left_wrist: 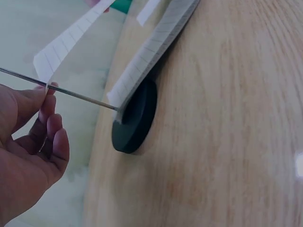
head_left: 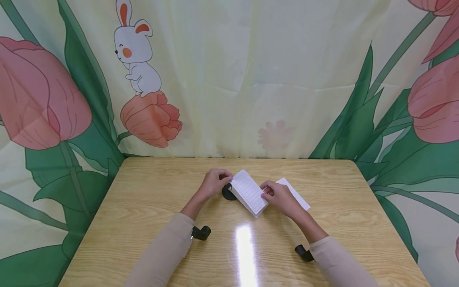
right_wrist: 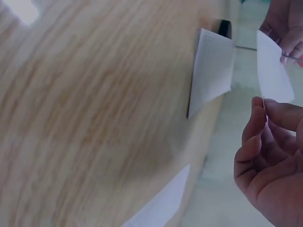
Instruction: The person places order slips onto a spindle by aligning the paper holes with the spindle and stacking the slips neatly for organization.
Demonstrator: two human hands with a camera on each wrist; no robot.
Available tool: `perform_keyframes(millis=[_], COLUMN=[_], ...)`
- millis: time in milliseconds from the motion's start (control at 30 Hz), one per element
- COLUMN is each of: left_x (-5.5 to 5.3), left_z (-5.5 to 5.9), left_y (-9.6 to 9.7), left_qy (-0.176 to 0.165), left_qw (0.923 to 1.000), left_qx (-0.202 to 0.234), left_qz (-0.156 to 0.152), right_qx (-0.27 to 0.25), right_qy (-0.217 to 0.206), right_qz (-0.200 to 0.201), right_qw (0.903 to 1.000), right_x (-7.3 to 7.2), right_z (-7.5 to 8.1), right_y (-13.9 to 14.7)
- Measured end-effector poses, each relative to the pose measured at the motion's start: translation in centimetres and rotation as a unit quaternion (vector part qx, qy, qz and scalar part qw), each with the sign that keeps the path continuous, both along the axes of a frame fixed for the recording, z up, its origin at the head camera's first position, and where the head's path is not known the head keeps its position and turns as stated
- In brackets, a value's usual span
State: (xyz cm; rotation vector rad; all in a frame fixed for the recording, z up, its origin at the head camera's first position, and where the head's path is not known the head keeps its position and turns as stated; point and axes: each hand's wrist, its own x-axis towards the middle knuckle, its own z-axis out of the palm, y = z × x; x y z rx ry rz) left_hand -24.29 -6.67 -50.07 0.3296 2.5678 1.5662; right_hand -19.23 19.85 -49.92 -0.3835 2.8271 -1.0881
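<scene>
A lined paper slip [head_left: 248, 190] is held at both ends above the table, and a thin metal spike [left_wrist: 81, 96] passes through its left end. Thumb and fingers of my left hand [head_left: 214, 182] pinch that end right beside the spike. At the slip's other end, my right hand [right_wrist: 272, 163] pinches the edge between thumb and forefinger. The spike rises from a round black base [left_wrist: 137, 120], where more lined slips [left_wrist: 150, 53] sit low on it. Another loose slip [head_left: 297, 196] lies on the table, partly behind my right hand.
The wood-grain table [head_left: 150, 191] ends at a printed curtain [head_left: 229, 99] with tulips and a rabbit. A black wrist mount [head_left: 201, 232] sticks out from the left sleeve, and another mount [head_left: 304, 253] from the right. Light glares on the tabletop in front.
</scene>
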Motion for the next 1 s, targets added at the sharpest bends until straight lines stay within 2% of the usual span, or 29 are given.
perform_keyframes(millis=[333,767,1000], left_x=[0.0,0.1,0.1], left_z=[-1.8,-2.9,-3.6], left_y=[0.2,0.4,0.4], left_qy=[-0.017,-0.02,-0.025], left_qw=[0.9997,0.9994,0.9989], left_qx=[0.008,-0.004,-0.015], left_qz=[0.017,0.029,0.036], right_qx=[0.028,0.066,0.074], right_qy=[-0.017,-0.05,-0.037], right_qz=[-0.004,-0.028,-0.025], right_qw=[0.9995,0.9962,0.9962], right_x=[0.2,0.2,-0.1], right_z=[-1.4,-1.8,-2.2], right_y=[-0.6,-0.6,-0.7])
